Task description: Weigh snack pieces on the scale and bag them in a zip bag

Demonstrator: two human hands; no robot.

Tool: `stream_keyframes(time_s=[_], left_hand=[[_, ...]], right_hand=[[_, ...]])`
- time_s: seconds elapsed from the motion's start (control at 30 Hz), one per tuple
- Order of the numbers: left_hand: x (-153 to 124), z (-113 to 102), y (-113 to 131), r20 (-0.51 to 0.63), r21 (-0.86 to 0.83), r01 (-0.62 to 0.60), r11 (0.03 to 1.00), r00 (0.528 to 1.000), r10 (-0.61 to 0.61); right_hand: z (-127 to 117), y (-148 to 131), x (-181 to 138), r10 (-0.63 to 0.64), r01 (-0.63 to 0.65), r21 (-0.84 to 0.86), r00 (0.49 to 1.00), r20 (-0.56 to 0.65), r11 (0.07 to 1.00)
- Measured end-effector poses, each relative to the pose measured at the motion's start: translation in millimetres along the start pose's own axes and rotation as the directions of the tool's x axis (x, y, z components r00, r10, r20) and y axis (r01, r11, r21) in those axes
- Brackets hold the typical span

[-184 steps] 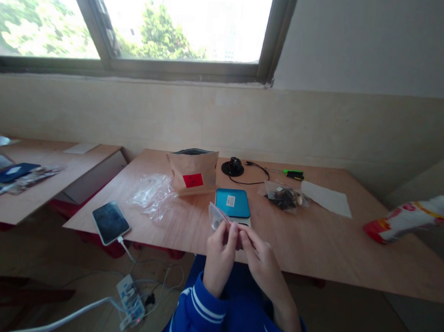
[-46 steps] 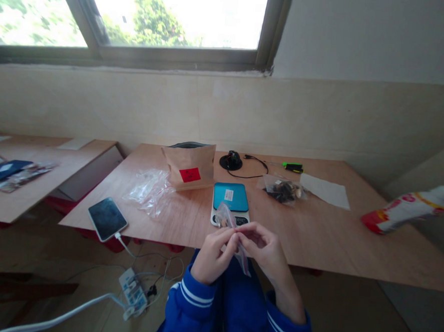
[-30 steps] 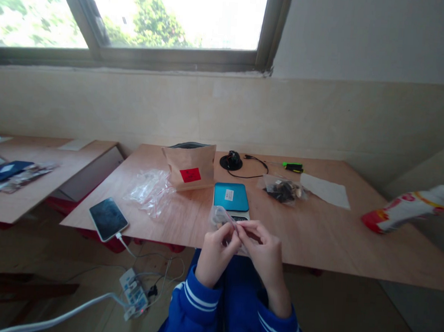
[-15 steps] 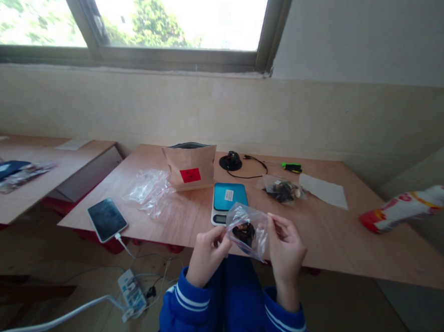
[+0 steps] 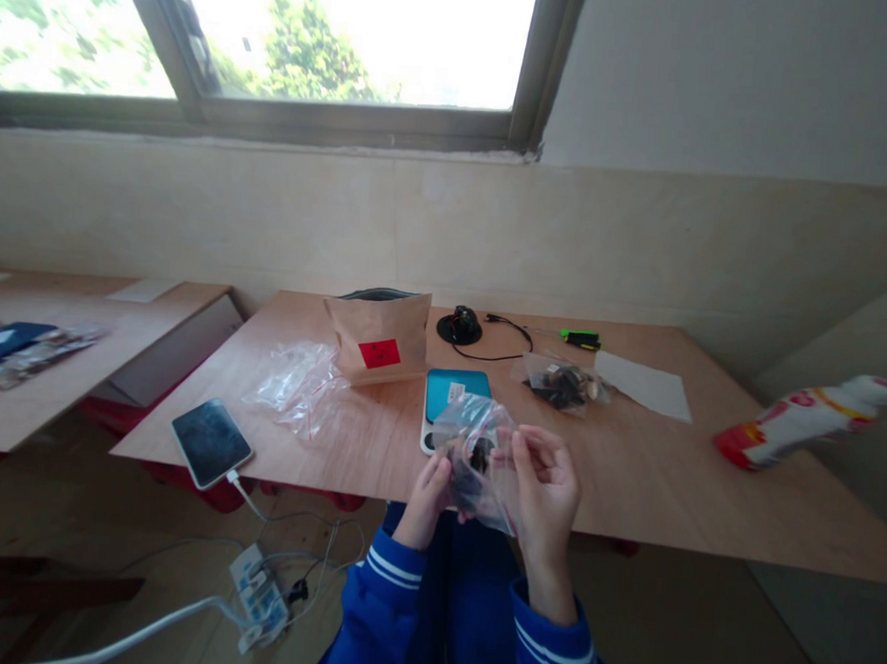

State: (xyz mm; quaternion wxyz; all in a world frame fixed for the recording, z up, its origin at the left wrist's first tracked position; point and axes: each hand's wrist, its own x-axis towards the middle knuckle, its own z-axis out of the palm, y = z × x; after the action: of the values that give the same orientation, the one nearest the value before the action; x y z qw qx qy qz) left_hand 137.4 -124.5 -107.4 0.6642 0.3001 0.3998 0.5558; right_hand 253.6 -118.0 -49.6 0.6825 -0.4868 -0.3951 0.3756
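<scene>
A clear zip bag [image 5: 480, 475] with dark contents hangs between my two hands at the table's front edge. My left hand [image 5: 431, 494] is closed on its left side, some fingers hidden beneath it. With thumb and fingers, my right hand [image 5: 548, 489] pinches its right edge. What the dark contents are, I cannot make out. Just behind the bag lies a small scale with a blue platform [image 5: 451, 385], its front partly covered by the bag. Right of the scale rests another clear bag of dark parts [image 5: 567, 382].
A brown paper pouch [image 5: 383, 333] stands behind crumpled clear plastic [image 5: 294, 378]. A charging phone [image 5: 212, 442] lies at the front left edge. Farther back are a black round-based device [image 5: 460, 325], a green-and-black screwdriver [image 5: 582, 338] and white paper [image 5: 645, 384]. A bottle [image 5: 806, 419] is at right.
My left hand has shifted onto the bag's side and partly under it. My right hand has come in leftward, and the bag is more bunched and covers more of the scale.
</scene>
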Motion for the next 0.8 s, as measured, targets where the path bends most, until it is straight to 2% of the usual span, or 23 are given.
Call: stream_keyframes(time_s=[0.07,0.13,0.23,0.37,0.43,0.5,0.6,0.7,0.8], left_hand=[[-3.3,-3.1,4.5,0.025,0.048,0.027,0.998,0.999,-0.028],[-5.0,-6.0,12.7,-0.009,0.101,-0.001,0.995,1.000,0.002],[-3.4,-8.6,25.3,-0.043,0.154,-0.080,0.985,0.995,0.087],[0.5,-10.5,33.4,-0.088,0.229,-0.162,0.960,0.979,0.186],[1.1,-10.8,35.0,-0.077,0.269,-0.190,0.944,0.973,0.217],[0.9,-10.3,36.8,-0.051,0.288,-0.223,0.931,0.968,0.247],[0.7,-8.8,40.5,-0.014,0.280,-0.261,0.924,0.961,0.276],[1.7,-8.6,44.3,-0.006,0.296,-0.267,0.917,0.960,0.281],[3.2,-10.6,46.8,-0.040,0.351,-0.289,0.891,0.946,0.322]], right_hand=[[-2.5,1.2,3.9,-0.073,0.074,-0.040,0.997,0.018,0.996],[-5.7,0.5,10.2,-0.164,0.178,-0.134,0.981,0.107,0.975],[-7.8,-4.1,21.8,-0.293,0.383,-0.295,0.905,0.307,0.875],[0.1,-16.0,30.0,-0.452,0.590,-0.438,0.805,0.384,0.678],[7.2,-21.1,29.9,-0.473,0.643,-0.426,0.762,0.443,0.636],[14.2,-23.0,29.4,-0.443,0.661,-0.368,0.729,0.522,0.654],[22.0,-17.2,31.4,-0.318,0.569,-0.282,0.731,0.604,0.773],[25.9,-3.3,35.3,-0.120,0.327,-0.196,0.737,0.666,0.924],[27.5,11.3,37.7,0.046,0.070,-0.135,0.708,0.705,0.988]])
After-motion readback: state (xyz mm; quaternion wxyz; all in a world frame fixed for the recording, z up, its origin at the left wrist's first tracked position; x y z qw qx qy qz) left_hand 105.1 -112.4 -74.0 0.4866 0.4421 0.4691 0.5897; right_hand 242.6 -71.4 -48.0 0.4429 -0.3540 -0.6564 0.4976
